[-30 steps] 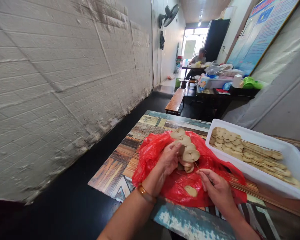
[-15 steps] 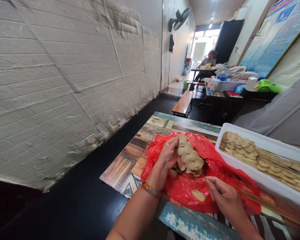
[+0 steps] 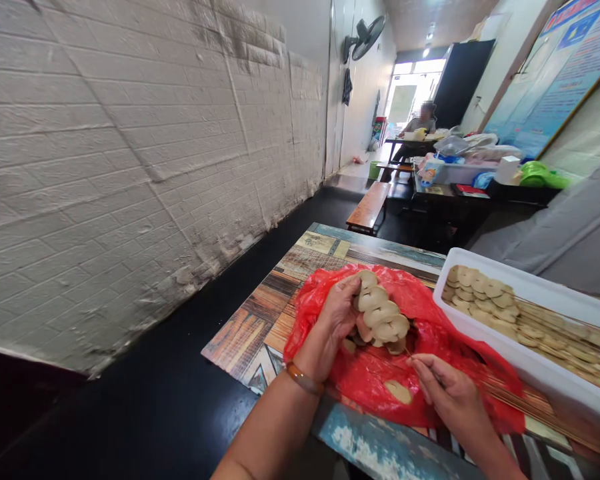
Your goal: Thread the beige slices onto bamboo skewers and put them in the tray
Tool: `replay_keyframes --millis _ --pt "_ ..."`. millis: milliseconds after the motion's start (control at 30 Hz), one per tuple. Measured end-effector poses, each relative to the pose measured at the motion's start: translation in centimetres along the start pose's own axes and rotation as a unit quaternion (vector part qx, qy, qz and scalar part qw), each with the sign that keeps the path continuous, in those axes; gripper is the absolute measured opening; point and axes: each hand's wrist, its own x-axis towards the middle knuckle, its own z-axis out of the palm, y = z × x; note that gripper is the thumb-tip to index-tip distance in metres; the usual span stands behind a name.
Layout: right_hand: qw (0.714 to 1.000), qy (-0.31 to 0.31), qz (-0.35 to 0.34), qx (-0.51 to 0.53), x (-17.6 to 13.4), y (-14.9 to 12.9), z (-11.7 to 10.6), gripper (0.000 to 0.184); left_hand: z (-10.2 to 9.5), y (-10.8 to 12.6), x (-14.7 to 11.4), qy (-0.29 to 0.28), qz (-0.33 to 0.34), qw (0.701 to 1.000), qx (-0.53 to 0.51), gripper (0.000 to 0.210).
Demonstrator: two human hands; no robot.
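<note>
Several flat, round, beige slices (image 3: 381,312) overlap in a row on a thin skewer. My left hand (image 3: 341,307), with a bracelet at the wrist, is closed around the slices' left side. At their lower right, my right hand (image 3: 443,383) pinches the thin skewer, most of which the slices and fingers hide. Beneath both hands a red plastic bag (image 3: 360,383) is spread out, with more slices partly hidden under the held row. One loose slice (image 3: 398,392) lies on the bag, left of my right hand.
A white tray (image 3: 525,387) of skewered slices stands at the right of the patterned table (image 3: 250,313). Loose bamboo sticks (image 3: 535,407) lie in front of it. Beyond are a wooden bench (image 3: 369,205), a cluttered dark table and a seated person (image 3: 421,123). A white wall runs along the left.
The view has shifted very slightly. Both hands keep the same hold on the slices and the skewer.
</note>
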Motion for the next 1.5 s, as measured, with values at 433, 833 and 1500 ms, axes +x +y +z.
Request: replay_keyframes --millis 433,833,1500 --pt "0.983 -0.002 0.069 0.172 0.7 0.1 0.1 0.039 0.8 -0.7 -0.4 -0.12 -0.174 0.976 -0.057 0.037" --pt "0.978 0.177 -0.093 -0.052 1.6 0.8 -1.8 0.026 0.5 -1.4 0.1 -0.197 -0.155 0.968 -0.022 0.038" --pt "0.94 0.179 0.007 -0.291 5.8 8.2 -20.4 0.035 0.7 0.0 0.1 -0.162 -0.12 0.979 0.031 0.046"
